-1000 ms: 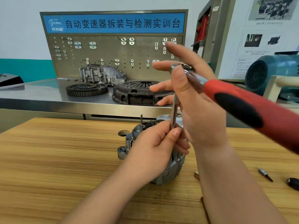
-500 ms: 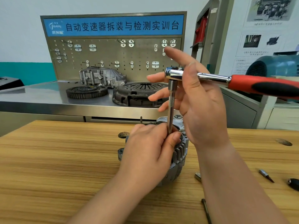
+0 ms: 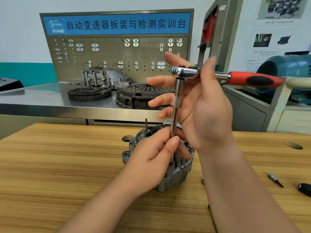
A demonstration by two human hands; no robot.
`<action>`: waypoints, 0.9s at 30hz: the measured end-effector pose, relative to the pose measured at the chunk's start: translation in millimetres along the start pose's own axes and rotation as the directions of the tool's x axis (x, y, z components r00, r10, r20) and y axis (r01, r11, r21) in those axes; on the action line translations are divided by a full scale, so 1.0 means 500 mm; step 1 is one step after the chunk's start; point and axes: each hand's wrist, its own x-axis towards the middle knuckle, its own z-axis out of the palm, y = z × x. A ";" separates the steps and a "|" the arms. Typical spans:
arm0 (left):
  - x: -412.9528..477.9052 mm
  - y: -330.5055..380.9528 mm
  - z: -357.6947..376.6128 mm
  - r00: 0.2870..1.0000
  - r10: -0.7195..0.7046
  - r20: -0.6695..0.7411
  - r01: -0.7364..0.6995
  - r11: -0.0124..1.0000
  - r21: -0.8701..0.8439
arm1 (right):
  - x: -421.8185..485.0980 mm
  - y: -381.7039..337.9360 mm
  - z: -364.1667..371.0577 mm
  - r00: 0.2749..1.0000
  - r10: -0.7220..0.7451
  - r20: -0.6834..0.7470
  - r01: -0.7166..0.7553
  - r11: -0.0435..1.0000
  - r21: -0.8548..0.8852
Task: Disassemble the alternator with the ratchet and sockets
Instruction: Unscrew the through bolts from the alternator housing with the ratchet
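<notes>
Alternator (image 3: 178, 172): grey ribbed metal housing, standing on the wooden table (image 3: 58, 165), centre of view, largely covered by the left hand. A thin stud (image 3: 146, 123) rises upright from its far left edge.

Left hand (image 3: 151, 158): rests on top of the alternator; its grip is closed narrow around the lower end of the extension bar (image 3: 175, 106), thumb pressed to the shaft. Where the bar meets the alternator is hidden under the fingers.

Extension bar: chrome, near upright, running from the left hand up to the ratchet head.

Ratchet (image 3: 218, 76): chrome head and neck, red and black handle pointing right, held level above the alternator.

Right hand (image 3: 207, 108): palm towards the camera, thumb up behind the ratchet neck, fingers spread loosely left past the head and bar; grip wide, steadying rather than clasping. This hand and forearm block the right side of the alternator and part of the table behind.

Small bit (image 3: 276, 180): lying on the table at right, well apart from the alternator. A black item (image 3: 305, 189) sits at the right edge, cut off.

Steel table (image 3: 42, 98) behind: toothed ring gear (image 3: 89, 93), clutch cover (image 3: 141, 95), cast housing (image 3: 104, 78), pegboard (image 3: 117, 52) with blue sign.

Blue-green motor (image 3: 289, 68): far right.
</notes>
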 end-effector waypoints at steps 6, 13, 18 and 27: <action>0.007 0.000 -0.010 0.998 -0.062 -0.003 0.062 0.997 -0.039 | -0.002 0.006 0.000 0.984 -0.128 -0.125 0.106 0.980 -0.167; 0.005 0.006 -0.009 0.997 -0.073 -0.009 0.072 0.994 -0.086 | -0.006 0.004 0.012 0.894 -0.449 -0.008 0.365 0.737 -0.568; 0.010 0.012 -0.011 0.997 -0.072 0.030 0.074 0.994 -0.079 | -0.008 0.000 0.019 0.992 -0.094 -0.085 0.092 0.995 -0.034; 0.013 -0.001 -0.015 0.997 -0.068 0.025 0.069 0.996 -0.051 | -0.006 0.007 0.017 0.879 -0.469 -0.082 0.387 0.804 -0.452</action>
